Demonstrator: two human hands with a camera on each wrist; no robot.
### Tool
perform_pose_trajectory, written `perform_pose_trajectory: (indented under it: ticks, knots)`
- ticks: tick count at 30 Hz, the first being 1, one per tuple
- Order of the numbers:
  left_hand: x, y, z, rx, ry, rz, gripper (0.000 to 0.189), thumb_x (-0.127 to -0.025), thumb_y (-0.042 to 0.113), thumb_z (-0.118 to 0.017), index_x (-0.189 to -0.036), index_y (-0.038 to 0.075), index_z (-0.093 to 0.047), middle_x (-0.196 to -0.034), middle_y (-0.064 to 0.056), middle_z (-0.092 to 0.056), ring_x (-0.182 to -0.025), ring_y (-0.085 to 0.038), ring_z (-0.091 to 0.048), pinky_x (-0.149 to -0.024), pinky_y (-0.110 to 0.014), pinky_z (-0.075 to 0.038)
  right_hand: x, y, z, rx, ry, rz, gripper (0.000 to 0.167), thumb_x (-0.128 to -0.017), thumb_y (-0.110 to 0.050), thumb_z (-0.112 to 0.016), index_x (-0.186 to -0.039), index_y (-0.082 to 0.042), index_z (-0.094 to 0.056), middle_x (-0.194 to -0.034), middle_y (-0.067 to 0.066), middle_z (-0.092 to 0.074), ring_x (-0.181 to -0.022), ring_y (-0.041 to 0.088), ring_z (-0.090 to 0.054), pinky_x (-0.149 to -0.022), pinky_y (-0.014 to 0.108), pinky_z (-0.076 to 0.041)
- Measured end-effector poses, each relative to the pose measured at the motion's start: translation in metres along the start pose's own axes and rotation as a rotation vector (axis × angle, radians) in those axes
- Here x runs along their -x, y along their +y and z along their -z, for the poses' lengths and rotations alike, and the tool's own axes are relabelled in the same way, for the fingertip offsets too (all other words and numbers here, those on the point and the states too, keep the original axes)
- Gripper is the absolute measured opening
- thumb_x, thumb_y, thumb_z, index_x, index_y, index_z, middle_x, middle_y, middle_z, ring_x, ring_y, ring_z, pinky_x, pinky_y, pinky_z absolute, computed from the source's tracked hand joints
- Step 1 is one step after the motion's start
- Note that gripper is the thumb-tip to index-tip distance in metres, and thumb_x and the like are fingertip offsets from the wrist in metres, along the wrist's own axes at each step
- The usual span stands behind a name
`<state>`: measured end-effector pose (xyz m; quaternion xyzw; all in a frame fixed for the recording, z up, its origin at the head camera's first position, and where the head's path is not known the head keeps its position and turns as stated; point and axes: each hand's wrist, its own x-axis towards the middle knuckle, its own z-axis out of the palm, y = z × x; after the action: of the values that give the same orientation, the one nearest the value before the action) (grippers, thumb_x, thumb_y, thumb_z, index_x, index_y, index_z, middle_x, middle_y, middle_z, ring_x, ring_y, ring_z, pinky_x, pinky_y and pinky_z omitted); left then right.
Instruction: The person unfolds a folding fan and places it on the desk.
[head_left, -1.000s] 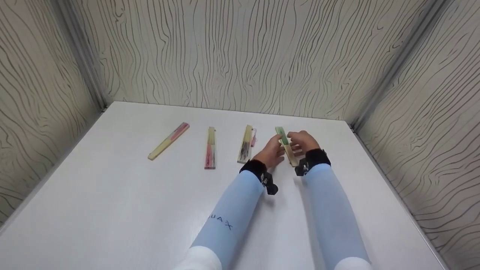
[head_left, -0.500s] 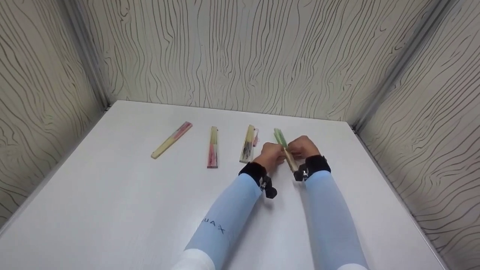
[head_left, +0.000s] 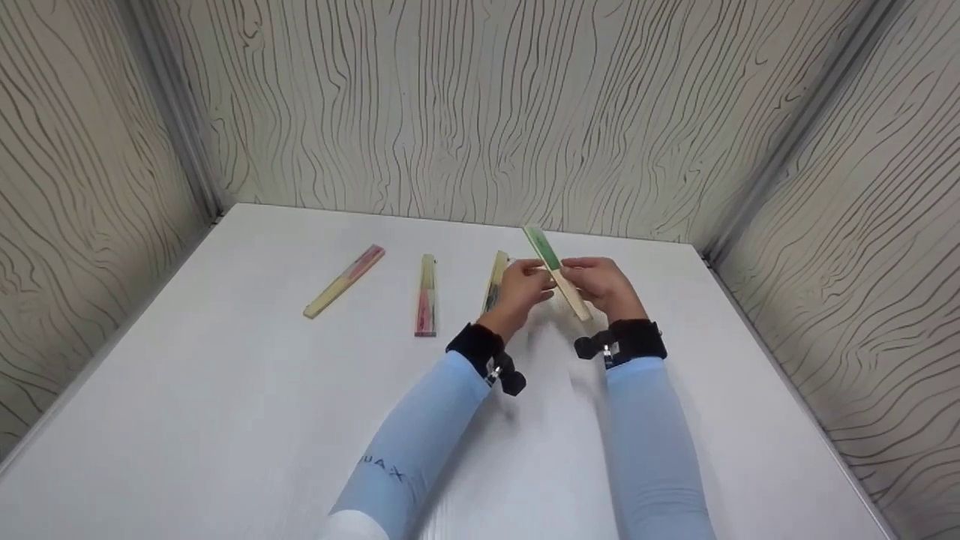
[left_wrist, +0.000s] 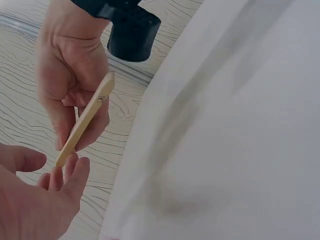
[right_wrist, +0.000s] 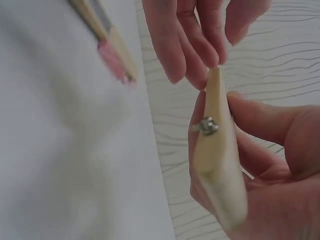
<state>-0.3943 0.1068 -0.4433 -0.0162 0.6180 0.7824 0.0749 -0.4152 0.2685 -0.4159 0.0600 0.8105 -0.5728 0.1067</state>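
Observation:
A folded hand fan (head_left: 545, 249), green at its far half and bare pale wood at its near half, is held up over the back right of the table. My right hand (head_left: 604, 285) pinches it between thumb and fingers, as the right wrist view also shows. A metal rivet (right_wrist: 209, 126) sits at its wooden end. My left hand (head_left: 521, 291) is beside the fan's left side, its fingers loosely bent and the fingertips right at the fan; the left thumb (left_wrist: 31, 159) stands apart from it. Behind the left hand, another folded fan (head_left: 495, 279) is partly hidden.
On the white table (head_left: 262, 420) lie a slanted pink and yellow folded fan (head_left: 345, 281) and a red-tipped one (head_left: 425, 296) further right. A pink tassel (right_wrist: 112, 60) shows by a fan in the right wrist view. Wood-grain patterned panels (head_left: 465, 112) enclose the table.
The green fan, slightly spread half a second ago, is now closed up and raised off the table. My left hand's grip has loosened, and it has moved slightly left.

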Motion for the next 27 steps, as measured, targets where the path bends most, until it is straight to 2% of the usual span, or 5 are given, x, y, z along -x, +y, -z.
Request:
perform_pose_trajectory:
  ticks: [6, 10, 14, 21, 27]
  knots:
    - [0.008, 0.026, 0.05, -0.082, -0.066, -0.102, 0.05, -0.105, 0.01, -0.066, -0.152, -0.003, -0.057, -0.14, -0.021, -0.071, -0.123, -0.029, -0.076, -0.1, -0.033, -0.068, 0.011, -0.025, -0.043, -0.139, -0.064, 0.122, 0.049, -0.111, -0.011, -0.061, -0.157, 0.004, -0.053, -0.154, 0.025, -0.059, -0.131, 0.024, -0.066, -0.125, 0.047, -0.053]
    - [0.017, 0.039, 0.08, -0.185, -0.081, -0.174, 0.043, -0.107, 0.012, -0.068, -0.148, 0.001, -0.063, -0.141, -0.019, -0.069, -0.124, -0.029, -0.075, -0.1, -0.034, -0.068, 0.02, -0.037, -0.069, -0.163, -0.08, 0.171, 0.043, -0.109, -0.009, -0.063, -0.15, 0.003, -0.058, -0.138, 0.018, -0.064, -0.128, 0.027, -0.067, -0.123, 0.051, -0.054]
    - [0.022, 0.046, 0.104, -0.25, -0.077, -0.191, 0.039, -0.107, 0.012, -0.069, -0.145, 0.003, -0.068, -0.143, -0.018, -0.07, -0.127, -0.03, -0.074, -0.1, -0.036, -0.068, 0.026, -0.044, -0.088, -0.142, -0.117, 0.21, 0.035, -0.108, -0.008, -0.065, -0.141, 0.003, -0.062, -0.129, 0.012, -0.065, -0.124, 0.026, -0.067, -0.12, 0.052, -0.057]
    - [0.026, 0.044, 0.131, -0.328, -0.046, -0.098, 0.044, -0.104, 0.007, -0.071, -0.148, 0.007, -0.066, -0.141, -0.015, -0.073, -0.128, -0.029, -0.074, -0.097, -0.037, -0.069, 0.025, -0.032, -0.109, -0.021, -0.196, 0.25, 0.025, -0.106, -0.01, -0.069, -0.128, 0.001, -0.064, -0.12, 0.01, -0.068, -0.12, 0.026, -0.071, -0.113, 0.054, -0.062]
    - [0.023, 0.039, 0.136, -0.316, -0.047, -0.124, 0.044, -0.102, 0.003, -0.073, -0.146, 0.006, -0.065, -0.135, -0.017, -0.077, -0.124, -0.03, -0.077, -0.097, -0.036, -0.069, 0.022, -0.026, -0.11, -0.019, -0.195, 0.291, 0.023, -0.104, -0.008, -0.071, -0.125, 0.002, -0.066, -0.117, 0.011, -0.07, -0.112, 0.023, -0.073, -0.109, 0.055, -0.064]
